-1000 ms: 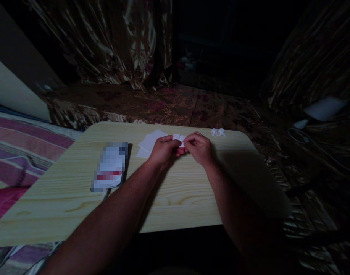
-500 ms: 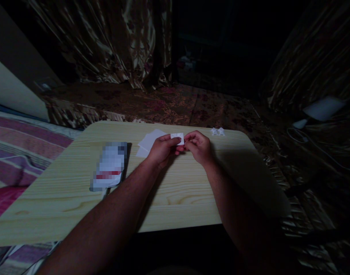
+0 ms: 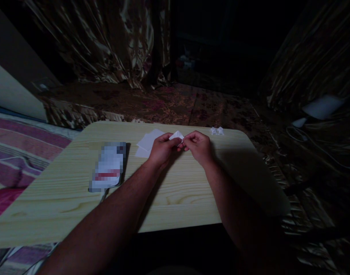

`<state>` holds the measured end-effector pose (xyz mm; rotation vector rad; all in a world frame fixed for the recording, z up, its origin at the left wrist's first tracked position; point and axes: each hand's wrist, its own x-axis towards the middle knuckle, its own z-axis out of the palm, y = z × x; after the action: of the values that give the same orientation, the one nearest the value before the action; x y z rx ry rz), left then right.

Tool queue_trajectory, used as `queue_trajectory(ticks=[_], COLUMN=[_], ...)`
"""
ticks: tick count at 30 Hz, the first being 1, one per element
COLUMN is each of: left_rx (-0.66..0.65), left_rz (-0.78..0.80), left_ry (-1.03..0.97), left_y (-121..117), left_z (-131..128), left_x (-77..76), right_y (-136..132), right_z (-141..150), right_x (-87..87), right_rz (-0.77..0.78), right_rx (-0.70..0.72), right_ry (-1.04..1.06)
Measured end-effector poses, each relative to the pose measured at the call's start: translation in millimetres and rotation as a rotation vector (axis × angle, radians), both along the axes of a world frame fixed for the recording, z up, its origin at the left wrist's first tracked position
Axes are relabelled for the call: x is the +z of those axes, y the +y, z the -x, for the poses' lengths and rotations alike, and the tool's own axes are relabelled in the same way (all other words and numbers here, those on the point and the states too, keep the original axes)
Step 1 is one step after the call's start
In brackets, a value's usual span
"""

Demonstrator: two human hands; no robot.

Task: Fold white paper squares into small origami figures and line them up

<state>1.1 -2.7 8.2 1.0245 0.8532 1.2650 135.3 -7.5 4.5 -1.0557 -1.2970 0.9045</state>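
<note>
forearms: both reach in from the near edge over the table (image 3: 177,198), bare, angled toward each other.
phone (image 3: 110,164): lies flat on the table, left of the left forearm, its face blurred out; a white cable (image 3: 103,195) runs from its near end.
left hand (image 3: 162,148): clamped on the paper (image 3: 176,134), thumb on top, fingers curled beneath.
right hand (image 3: 200,147): thumb and forefinger drawn together at the paper's right corner; whether they pinch it or only rest against it, i cannot tell.
paper: small, white, folded, held between the hands above the table, one corner pointing away; finer folds are too small and dim to read.
step: seems to be folding, the left hand steadying while the right works an edge.
next move: probably calls for a firm left hold, and a fine right-hand fingertip press along the crease, without crumpling the corner.
sheets (image 3: 148,141): white, flat, overlapping, just beyond and left of the left hand.
folded pieces (image 3: 217,131): two, small, white, side by side near the far edge, right of the hands.
curtain (image 3: 134,46): patterned, hanging beyond the table.
</note>
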Motion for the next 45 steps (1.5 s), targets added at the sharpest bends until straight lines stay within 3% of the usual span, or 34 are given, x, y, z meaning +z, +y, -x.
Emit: queue_trajectory(ticks=[5, 12, 20, 27, 45], left_rx=[0.061, 0.038, 0.098, 0.172, 0.233], left_rz=[-0.104, -0.185, -0.143, -0.190, -0.173], left_ry=[0.158, 0.268, 0.225, 0.193, 0.196], left_y=[2, 2, 2, 3, -3], left_z=[5, 7, 5, 2, -4], left_x=[-0.2, 3.6, 1.2, -3.9, 1.9], right_y=[-1, -1, -3, -1, 0], right_z=[-4, -3, -2, 3, 2], right_x=[1.1, 1.6, 2.8, 2.8, 3.6], right_rz=[-0.066, -0.086, -0.040, 0.030, 0.086], right_rx=[-0.039, -0.023, -0.025, -0.021, -0.026], right_ry=[-0.155, -0.173, -0.133, 0.085, 0.073])
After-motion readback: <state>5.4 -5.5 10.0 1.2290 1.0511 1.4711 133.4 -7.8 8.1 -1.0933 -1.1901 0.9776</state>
